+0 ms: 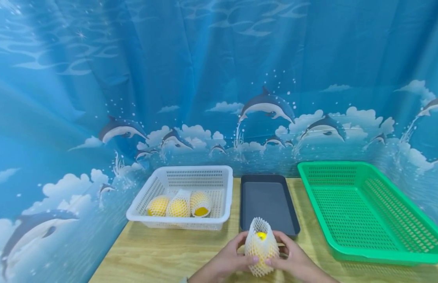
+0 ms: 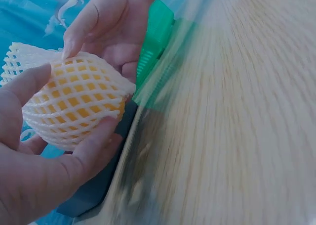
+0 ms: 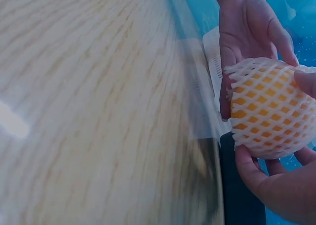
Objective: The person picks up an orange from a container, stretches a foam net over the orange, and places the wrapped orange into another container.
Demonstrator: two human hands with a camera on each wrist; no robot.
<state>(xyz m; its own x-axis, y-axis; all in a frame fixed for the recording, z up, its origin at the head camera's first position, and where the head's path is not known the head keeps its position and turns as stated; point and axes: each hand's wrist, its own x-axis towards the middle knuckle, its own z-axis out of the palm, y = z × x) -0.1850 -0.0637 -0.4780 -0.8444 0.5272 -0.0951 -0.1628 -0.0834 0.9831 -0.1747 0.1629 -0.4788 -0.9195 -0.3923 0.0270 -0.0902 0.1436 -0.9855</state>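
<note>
A yellow fruit in a white foam net sleeve (image 1: pixel 262 251) is held between both hands, above the near edge of a dark grey tray (image 1: pixel 266 200). My left hand (image 1: pixel 230 255) grips it from the left and my right hand (image 1: pixel 293 255) from the right, both thumbs on the near side. In the head view the yellow skin shows through the sleeve's open top. The left wrist view shows the netting (image 2: pixel 79 99) stretched round the fruit, with the left fingers curled about it. In the right wrist view the right hand (image 3: pixel 281 185) holds the sleeved fruit (image 3: pixel 271 109) from below.
At the left stands a white basket (image 1: pixel 176 223) with three yellow fruits (image 1: pixel 178 206) in foam nets. A large green basket (image 1: pixel 367 214) stands at the right. All rest on a wood-grain table (image 1: pixel 141 251), before a blue dolphin-print curtain (image 1: pixel 211 78).
</note>
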